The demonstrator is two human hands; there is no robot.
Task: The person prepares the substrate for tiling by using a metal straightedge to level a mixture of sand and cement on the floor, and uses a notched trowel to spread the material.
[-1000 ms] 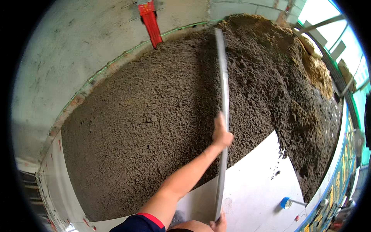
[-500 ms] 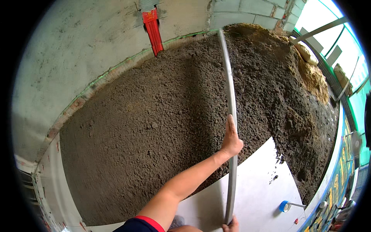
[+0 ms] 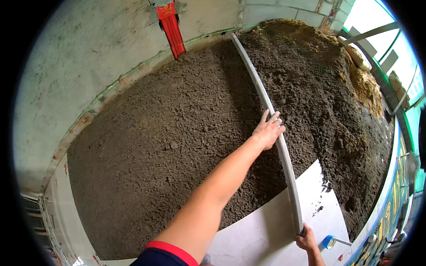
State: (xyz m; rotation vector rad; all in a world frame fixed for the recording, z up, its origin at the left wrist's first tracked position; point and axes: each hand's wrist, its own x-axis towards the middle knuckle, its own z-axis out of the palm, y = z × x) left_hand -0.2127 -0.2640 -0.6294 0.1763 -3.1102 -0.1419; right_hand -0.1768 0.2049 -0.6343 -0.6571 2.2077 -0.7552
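My left hand (image 3: 269,129) rests over the middle of a long metal straightedge (image 3: 254,73), fingers curled loosely across it. My right hand (image 3: 305,237) grips the bar's near end at lower right. The bar runs from the back wall across rough grey mortar (image 3: 151,168), its near part above a white board (image 3: 244,235). Darker, lumpier mortar (image 3: 319,124) piles to the bar's right. A blue tape roll (image 3: 329,242) with a thin rod lies on the board beside my right hand.
A plastered wall (image 3: 97,53) curves around the left and back, carrying a red strip (image 3: 171,31). A pale sack (image 3: 359,57) and sandy pile (image 3: 366,91) sit at back right, beside leaning poles (image 3: 368,33) and green netting (image 3: 417,128). A printed blue board (image 3: 390,199) borders the right side.
The straightedge has turned, its near end moving right and its far end left. My left hand has shifted up and right along with it, and my right hand has moved right.
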